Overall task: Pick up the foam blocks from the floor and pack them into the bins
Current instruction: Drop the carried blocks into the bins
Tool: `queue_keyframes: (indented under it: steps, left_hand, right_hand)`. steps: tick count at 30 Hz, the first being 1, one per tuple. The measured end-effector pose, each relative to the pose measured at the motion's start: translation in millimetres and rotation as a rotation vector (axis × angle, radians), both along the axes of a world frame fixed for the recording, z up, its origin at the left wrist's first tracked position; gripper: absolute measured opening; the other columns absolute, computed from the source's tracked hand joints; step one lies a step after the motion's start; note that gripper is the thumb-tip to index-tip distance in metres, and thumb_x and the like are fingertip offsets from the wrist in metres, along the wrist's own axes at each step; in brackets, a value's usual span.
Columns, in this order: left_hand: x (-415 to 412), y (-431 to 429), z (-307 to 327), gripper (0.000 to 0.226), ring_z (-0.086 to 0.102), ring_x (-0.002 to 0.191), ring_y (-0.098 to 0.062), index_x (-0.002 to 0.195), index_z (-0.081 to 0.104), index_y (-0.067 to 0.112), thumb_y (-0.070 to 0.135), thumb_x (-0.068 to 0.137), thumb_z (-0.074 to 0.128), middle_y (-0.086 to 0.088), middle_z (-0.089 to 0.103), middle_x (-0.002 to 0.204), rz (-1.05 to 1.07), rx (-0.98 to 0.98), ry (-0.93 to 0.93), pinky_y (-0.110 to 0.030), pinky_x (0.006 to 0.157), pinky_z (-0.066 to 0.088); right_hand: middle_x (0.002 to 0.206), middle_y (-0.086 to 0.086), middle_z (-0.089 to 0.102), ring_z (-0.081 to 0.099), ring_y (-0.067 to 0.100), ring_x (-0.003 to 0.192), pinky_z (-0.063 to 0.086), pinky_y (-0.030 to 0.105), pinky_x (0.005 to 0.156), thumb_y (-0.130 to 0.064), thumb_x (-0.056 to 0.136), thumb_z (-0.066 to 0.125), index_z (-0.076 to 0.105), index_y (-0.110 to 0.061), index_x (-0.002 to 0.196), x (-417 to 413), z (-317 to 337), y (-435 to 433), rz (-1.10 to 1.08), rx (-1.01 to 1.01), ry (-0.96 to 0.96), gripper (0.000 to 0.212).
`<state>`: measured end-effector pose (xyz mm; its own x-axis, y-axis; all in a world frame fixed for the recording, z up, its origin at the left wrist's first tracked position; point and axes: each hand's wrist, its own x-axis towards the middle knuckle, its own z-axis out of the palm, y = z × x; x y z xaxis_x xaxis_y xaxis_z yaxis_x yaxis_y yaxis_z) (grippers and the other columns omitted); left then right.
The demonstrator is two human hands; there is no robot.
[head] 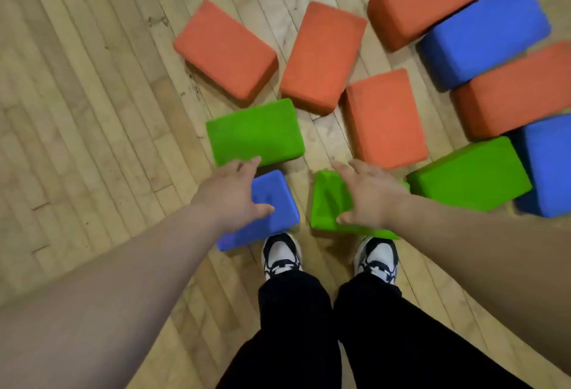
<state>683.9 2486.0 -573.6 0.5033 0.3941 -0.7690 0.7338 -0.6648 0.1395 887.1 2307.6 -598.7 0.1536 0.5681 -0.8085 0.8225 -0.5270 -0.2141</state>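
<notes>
Floor [92,95]: pale wooden strip boards, laid in narrow planks running diagonally across the view, with staggered end joints. Surface shows dark scuff marks at far centre and worn patches near left. Lighting is even; no walls or furniture visible.

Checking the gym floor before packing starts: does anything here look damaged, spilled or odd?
Nothing looks damaged or spilled. The foam blocks lie scattered at mixed angles on the wooden floor; no bin is in view. The left hand reaches over a blue block, the right hand over a green block.
</notes>
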Motion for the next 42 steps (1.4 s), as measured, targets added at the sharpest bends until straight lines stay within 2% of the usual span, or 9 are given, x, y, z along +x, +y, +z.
queue_keyframes:
  steps: [4,7,13,16,19,25,33,38,42]
  left_hand:
    - [-7,1,-154,0.115,0.042,0.138,-0.040,0.162,0.011,0.022,0.070,0.077,0.073,-0.016,0.038,0.153,-0.045,0.043,0.083,-0.046,0.112,0.038]
    - [-34,-24,-212,0.129,0.047,0.129,-0.043,0.161,0.002,0.030,0.073,0.067,0.079,-0.018,0.038,0.145,-0.076,0.058,0.141,-0.048,0.106,0.040]
    - [-64,-28,-201,0.117,0.040,0.127,-0.038,0.156,-0.003,0.056,0.075,0.070,0.074,-0.013,0.038,0.139,-0.156,-0.036,0.101,-0.048,0.109,0.040]
    - [-65,-23,-184,0.103,0.039,0.126,-0.037,0.153,-0.012,0.059,0.076,0.082,0.060,-0.009,0.044,0.143,-0.199,-0.032,0.138,-0.047,0.107,0.036]
    - [-51,-33,-165,0.096,0.045,0.120,-0.039,0.153,-0.009,0.061,0.074,0.086,0.058,-0.011,0.040,0.133,-0.108,-0.049,0.162,-0.045,0.103,0.036]
    - [-52,-74,-35,0.088,0.052,0.104,-0.027,0.154,0.003,0.061,0.063,0.089,0.063,-0.002,0.035,0.128,-0.017,-0.208,0.008,-0.034,0.093,0.042]
    - [-1,-121,231,0.085,0.053,0.112,-0.025,0.156,0.014,0.057,0.063,0.087,0.064,0.000,0.043,0.129,-0.430,-0.149,-0.070,-0.036,0.091,0.042]
    - [24,-192,346,0.085,0.052,0.112,-0.029,0.156,0.020,0.055,0.060,0.085,0.068,-0.002,0.046,0.125,-0.697,-0.129,-0.092,-0.042,0.092,0.048]
    - [34,-273,414,0.090,0.055,0.103,-0.026,0.156,0.024,0.051,0.059,0.081,0.072,0.002,0.045,0.116,-0.830,-0.156,-0.150,-0.042,0.088,0.049]
  right_hand:
    - [0.164,0.012,0.021,0.026,0.037,0.147,0.029,0.050,0.119,-0.071,0.060,0.084,-0.017,-0.027,0.159,-4,-141,9,0.114,-0.038,-0.083,0.148]
    - [0.156,0.012,0.027,0.035,0.040,0.138,0.033,0.053,0.112,-0.073,0.051,0.086,-0.021,-0.031,0.156,-21,-193,-18,0.205,-0.071,-0.145,0.155]
    - [0.156,0.009,0.035,0.038,0.035,0.129,0.039,0.048,0.104,-0.075,0.068,0.075,-0.007,-0.045,0.157,-21,-179,-48,0.289,0.014,-0.111,0.124]
    - [0.160,0.004,0.030,0.032,0.036,0.136,0.030,0.050,0.110,-0.068,0.084,0.065,-0.005,-0.053,0.156,-29,-164,-45,0.321,0.001,-0.047,0.102]
    - [0.146,0.009,0.038,0.044,0.036,0.130,0.038,0.051,0.109,-0.063,0.088,0.064,0.001,-0.056,0.155,-31,-149,-41,0.275,-0.014,-0.006,0.093]
    - [0.131,0.016,0.052,0.047,0.040,0.124,0.042,0.049,0.099,-0.080,0.083,0.052,0.009,-0.056,0.156,-36,-47,-95,-0.112,0.049,-0.089,0.087]
    - [0.119,0.023,0.051,0.049,0.044,0.116,0.041,0.056,0.103,-0.067,0.082,0.067,0.031,-0.042,0.157,-86,228,-214,-0.640,0.165,-0.204,0.086]
    - [0.128,0.014,0.045,0.051,0.039,0.121,0.045,0.050,0.103,-0.066,0.089,0.060,0.014,-0.049,0.158,-150,359,-290,-0.927,0.084,-0.079,0.085]
    - [0.126,0.013,0.047,0.053,0.035,0.116,0.047,0.048,0.094,-0.062,0.088,0.062,0.015,-0.046,0.159,-213,428,-370,-1.019,0.068,-0.209,0.086]
